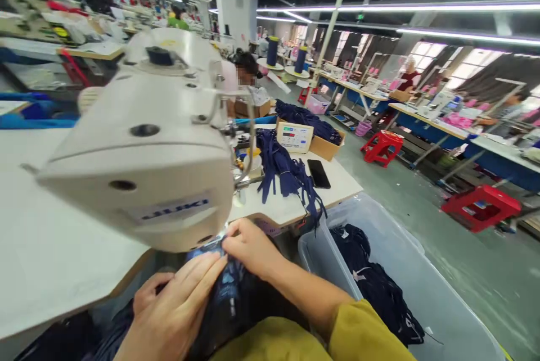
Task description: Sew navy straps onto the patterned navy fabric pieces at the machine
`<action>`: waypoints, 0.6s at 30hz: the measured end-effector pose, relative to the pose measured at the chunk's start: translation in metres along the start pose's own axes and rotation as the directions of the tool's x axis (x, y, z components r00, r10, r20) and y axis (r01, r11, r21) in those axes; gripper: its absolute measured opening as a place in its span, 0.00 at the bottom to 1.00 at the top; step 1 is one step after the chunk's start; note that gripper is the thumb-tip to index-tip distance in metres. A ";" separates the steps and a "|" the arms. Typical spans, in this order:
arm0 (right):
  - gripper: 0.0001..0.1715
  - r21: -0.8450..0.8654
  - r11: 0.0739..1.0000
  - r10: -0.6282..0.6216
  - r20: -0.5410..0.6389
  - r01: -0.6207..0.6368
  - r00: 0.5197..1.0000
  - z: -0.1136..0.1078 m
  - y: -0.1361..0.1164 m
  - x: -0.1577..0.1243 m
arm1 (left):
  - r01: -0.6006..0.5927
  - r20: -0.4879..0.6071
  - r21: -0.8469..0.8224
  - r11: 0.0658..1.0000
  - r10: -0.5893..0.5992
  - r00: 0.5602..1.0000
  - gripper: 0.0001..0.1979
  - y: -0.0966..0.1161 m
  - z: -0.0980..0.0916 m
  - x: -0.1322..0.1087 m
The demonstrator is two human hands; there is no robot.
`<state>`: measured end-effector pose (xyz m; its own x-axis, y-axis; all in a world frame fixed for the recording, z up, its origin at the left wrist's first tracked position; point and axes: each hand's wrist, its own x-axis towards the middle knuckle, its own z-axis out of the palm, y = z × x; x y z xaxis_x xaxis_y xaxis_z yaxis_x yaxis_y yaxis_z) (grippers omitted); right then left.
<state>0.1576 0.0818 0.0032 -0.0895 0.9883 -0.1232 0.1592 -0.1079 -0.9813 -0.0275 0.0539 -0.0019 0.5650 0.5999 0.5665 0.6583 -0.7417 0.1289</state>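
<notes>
1. The sewing machine [143, 141] is serving as the landmark; the dark blue cloth [228, 288] is hanging at its lower near edge, on the person's side.
2. The right hand [248, 246] is working just to the right of the sewing machine's lower edge, its thumb and forefinger pinching the top edge of the cloth.
3. The left hand [177, 305] is resting on the cloth, nearer the person than the sewing machine; its longest visible fingers are lying straight and close together. I cannot tell whether it is gripping from beneath.
4. The machine's nose is hiding the needle area, so whether the cloth is sitting under the foot is not showing. Good handling, I judge, is keeping both sets of fingertips clear of that spot.
5. The hands are almost meeting, so lightly flattening the edge between them is probably working better than pulling, which risks stretching or skewing it.
6. The lower cloth is bunching toward the lap; supporting its weight is likely helping the pinched edge stay straight.
7. Right of the sewing machine, navy strips [287, 172] are draping over the table edge, and a plastic bin [392, 237] is holding dark fabric.
</notes>
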 end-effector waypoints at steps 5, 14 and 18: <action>0.05 -0.112 0.985 -0.126 0.022 0.128 0.992 -0.005 -0.002 0.010 | 0.132 -0.043 0.142 0.981 -0.127 0.991 0.18 0.025 -0.006 0.002; 0.05 -0.419 0.882 -0.231 0.014 0.216 0.973 -0.006 -0.008 0.016 | 0.237 -0.008 0.254 0.938 -0.243 0.970 0.19 0.037 -0.011 0.002; 0.07 -0.471 0.857 -0.233 0.005 0.208 0.972 -0.006 -0.009 0.020 | 0.257 -0.015 0.284 0.924 -0.264 0.964 0.19 0.039 -0.010 0.008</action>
<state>0.1604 0.1036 0.0105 -0.1292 0.9857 0.1080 0.5807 0.1635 -0.7975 -0.0026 0.0266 0.0156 0.3636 0.7699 0.5245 0.8946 -0.4456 0.0340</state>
